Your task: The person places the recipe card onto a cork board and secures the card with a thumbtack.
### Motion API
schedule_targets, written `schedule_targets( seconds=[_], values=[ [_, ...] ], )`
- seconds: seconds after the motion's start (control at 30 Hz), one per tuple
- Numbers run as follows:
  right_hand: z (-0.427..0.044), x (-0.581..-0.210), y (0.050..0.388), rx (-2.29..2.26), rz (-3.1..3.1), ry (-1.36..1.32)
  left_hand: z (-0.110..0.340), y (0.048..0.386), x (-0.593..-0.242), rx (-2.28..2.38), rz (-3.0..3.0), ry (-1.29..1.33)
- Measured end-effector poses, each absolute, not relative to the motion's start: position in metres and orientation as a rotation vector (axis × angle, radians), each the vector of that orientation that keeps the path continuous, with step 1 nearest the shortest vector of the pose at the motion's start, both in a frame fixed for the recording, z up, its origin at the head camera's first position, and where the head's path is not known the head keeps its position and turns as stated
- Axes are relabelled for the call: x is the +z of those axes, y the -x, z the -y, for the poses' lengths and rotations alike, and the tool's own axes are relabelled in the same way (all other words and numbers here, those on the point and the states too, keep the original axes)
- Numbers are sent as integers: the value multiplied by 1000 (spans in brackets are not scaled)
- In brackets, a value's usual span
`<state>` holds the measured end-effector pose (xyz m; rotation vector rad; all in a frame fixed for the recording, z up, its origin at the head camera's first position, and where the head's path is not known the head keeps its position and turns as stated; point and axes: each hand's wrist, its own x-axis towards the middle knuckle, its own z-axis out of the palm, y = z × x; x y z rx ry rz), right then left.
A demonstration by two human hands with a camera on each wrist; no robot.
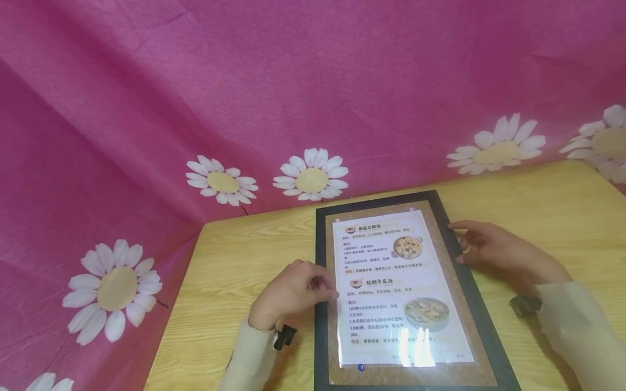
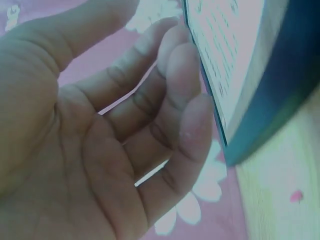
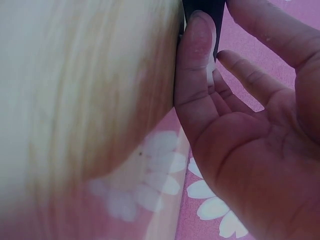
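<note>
A cork board with a black frame [image 1: 321, 326] lies on the wooden table. On it is a glossy recipe sheet [image 1: 386, 282] with printed text and two pictures of soup. My left hand [image 1: 295, 290] is at the board's left edge, fingers loosely bent. In the left wrist view, the fingertips [image 2: 182, 70] meet the frame's side and the thumb stays apart. Across the board, my right hand [image 1: 496, 250] touches the right edge with its fingertips. The right wrist view shows a finger [image 3: 197, 50] against the black frame [image 3: 205, 6].
A blue pushpin [image 1: 361, 367] sits below the sheet, and pale pins [image 1: 412, 209] mark its top corners. Behind the table [image 1: 235, 271] hangs a pink cloth [image 1: 313, 81] with white daisies. Dark straps [image 1: 285, 336] circle the wrists.
</note>
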<state>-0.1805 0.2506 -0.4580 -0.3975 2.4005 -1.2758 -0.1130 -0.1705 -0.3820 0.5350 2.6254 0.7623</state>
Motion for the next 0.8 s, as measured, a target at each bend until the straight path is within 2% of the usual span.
schedule_targets(
  seconds=[0.27,0.53,0.8],
  values=[
    [-250,-456,180,-1272,-2393,384,201,129,-386,817,-2738,-442],
    [-249,-454,179,-1272,-2379,347,220,143,-402,835,-2775,-211],
    [-249,-452,179,-1266,-2371,330,230,150,-414,847,-2788,-171]
  ],
)
